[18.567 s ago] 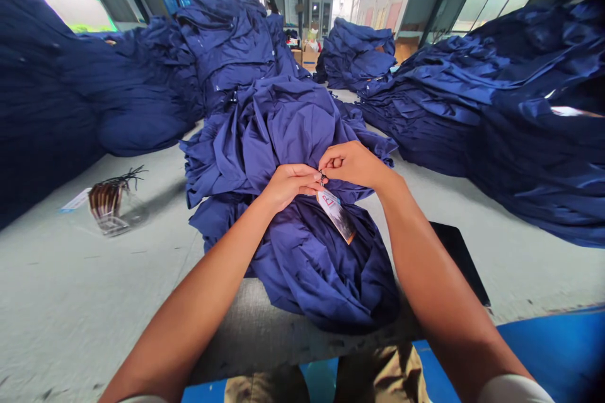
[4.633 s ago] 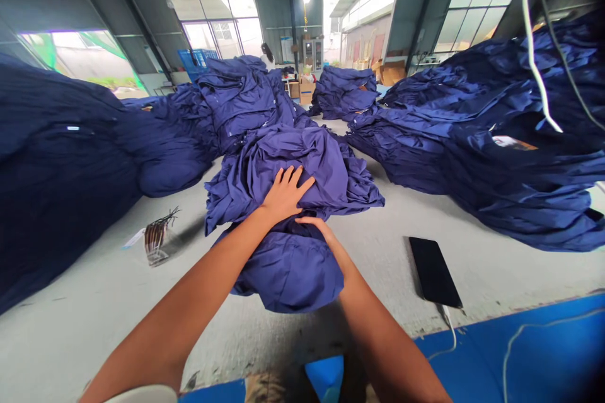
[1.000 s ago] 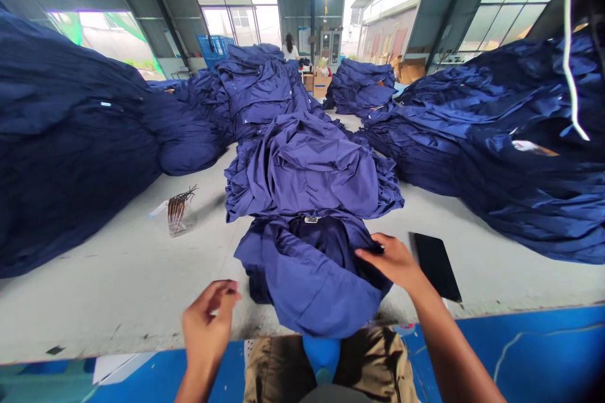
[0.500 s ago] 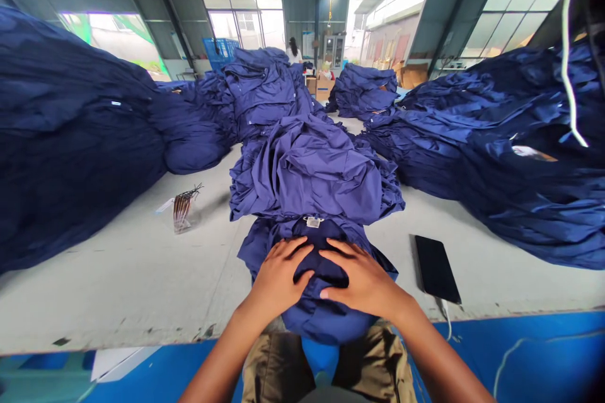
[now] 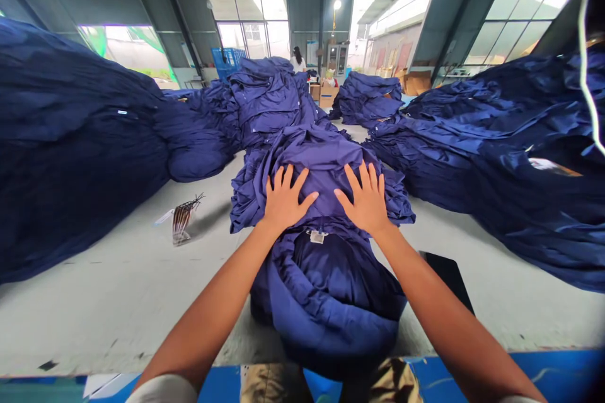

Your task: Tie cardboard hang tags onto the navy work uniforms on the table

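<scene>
A navy garment (image 5: pixel 331 308) lies bunched at the near edge of the table, a white label (image 5: pixel 317 237) at its collar. Behind it is a pile of navy cloth (image 5: pixel 321 151). My left hand (image 5: pixel 286 198) rests flat with fingers spread on the left part of this pile. On its right part lies my right hand (image 5: pixel 366 198), also palm down with fingers apart. Neither hand grips anything.
Large heaps of navy clothing stand on the left (image 5: pixel 75 157) and right (image 5: pixel 534 138) of the pale table (image 5: pixel 142 302). A bundle of dark-tipped strings (image 5: pixel 182 221) lies left, a black phone (image 5: pixel 451 277) right. A person (image 5: pixel 297 60) is far back.
Both my hands have moved forward from the near garment onto the pile behind it, and their fingers are more outstretched. The near garment's folds have shifted and it looks fuller.
</scene>
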Demonstrator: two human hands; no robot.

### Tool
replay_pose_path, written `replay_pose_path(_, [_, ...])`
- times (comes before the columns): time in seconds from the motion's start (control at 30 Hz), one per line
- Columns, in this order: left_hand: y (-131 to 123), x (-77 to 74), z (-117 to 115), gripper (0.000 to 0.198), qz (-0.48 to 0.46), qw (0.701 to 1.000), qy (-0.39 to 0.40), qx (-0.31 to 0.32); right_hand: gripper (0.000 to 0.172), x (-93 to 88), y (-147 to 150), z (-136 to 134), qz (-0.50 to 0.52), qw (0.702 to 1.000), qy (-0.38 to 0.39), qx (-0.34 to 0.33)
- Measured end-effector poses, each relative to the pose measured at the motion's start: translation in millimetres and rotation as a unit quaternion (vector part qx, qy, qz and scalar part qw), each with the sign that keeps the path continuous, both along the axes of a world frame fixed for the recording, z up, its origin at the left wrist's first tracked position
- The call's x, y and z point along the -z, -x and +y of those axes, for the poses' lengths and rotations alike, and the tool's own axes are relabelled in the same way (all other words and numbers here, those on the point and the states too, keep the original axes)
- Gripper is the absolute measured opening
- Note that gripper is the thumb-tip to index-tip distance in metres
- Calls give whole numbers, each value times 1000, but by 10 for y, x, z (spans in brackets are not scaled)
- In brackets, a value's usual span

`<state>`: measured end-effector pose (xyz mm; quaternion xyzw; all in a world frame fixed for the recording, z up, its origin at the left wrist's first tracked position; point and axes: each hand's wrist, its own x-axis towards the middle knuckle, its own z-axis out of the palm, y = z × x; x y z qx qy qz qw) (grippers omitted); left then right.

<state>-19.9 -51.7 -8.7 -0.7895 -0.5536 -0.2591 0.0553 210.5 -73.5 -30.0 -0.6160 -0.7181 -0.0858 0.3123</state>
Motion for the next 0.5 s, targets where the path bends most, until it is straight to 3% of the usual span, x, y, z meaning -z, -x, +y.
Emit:
replay_pose_path(0.13, [18, -128, 496, 76, 36, 997, -26, -60, 70, -303, 9, 580, -41, 999, 12, 7])
replay_pose_path(0.23, [51, -214, 844, 76, 50, 997, -28, -57, 77, -416, -32, 1032, -21, 995, 99, 3])
replay_pose_path(0.4, [122, -288, 1388, 77, 21, 998, 46, -46, 96, -459, -148, 1655, 16, 965, 261, -8])
replay_pose_path(0.5, [180, -313, 1690, 77, -18, 990, 130, -46, 94, -392, -221, 1957, 22, 965, 259, -15])
